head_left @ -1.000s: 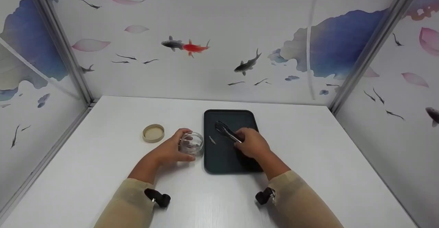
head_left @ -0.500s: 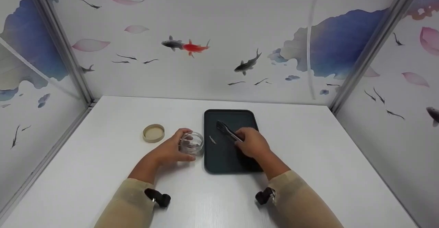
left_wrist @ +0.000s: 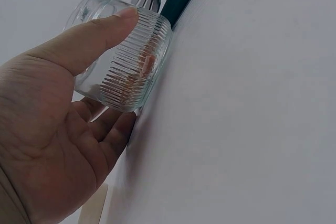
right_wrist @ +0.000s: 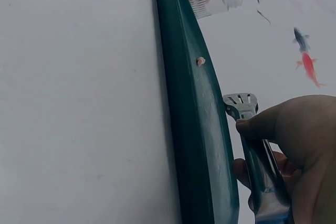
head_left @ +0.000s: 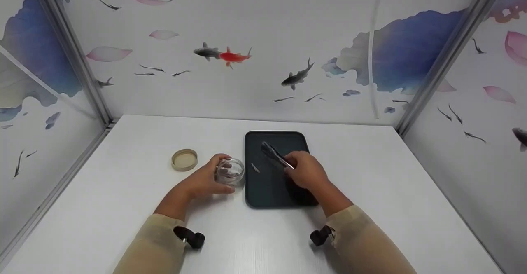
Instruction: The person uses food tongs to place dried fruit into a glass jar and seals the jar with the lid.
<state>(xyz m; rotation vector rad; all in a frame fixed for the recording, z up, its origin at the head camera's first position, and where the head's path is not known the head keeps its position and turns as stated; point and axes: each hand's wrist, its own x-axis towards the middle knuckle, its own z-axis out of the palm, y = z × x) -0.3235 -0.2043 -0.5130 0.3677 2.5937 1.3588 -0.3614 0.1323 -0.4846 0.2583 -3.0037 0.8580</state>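
Observation:
My left hand [head_left: 204,180] grips a clear ribbed glass jar [head_left: 230,173] on the white table, beside the tray's left edge. Its mouth is uncovered, and orange-brown pieces [left_wrist: 146,64] show through the glass in the left wrist view. Over the dark green tray [head_left: 263,195], my right hand [head_left: 306,169] holds metal tongs [head_left: 275,154] by the handles. Their slotted heads point to the far left, above the tray, and nothing is seen between them. A small pale piece [head_left: 255,167] lies on the tray between jar and tongs; the right wrist view shows it as a little lump [right_wrist: 200,61].
A round beige lid [head_left: 184,160] lies on the table [head_left: 136,175] to the left of the jar, inner side up. White panels printed with fish and petals enclose the table at the back and both sides.
My right hand and the tongs have shifted slightly right and away from me, and the tong heads look narrower from above. Left hand, jar, lid and pale piece stay in place.

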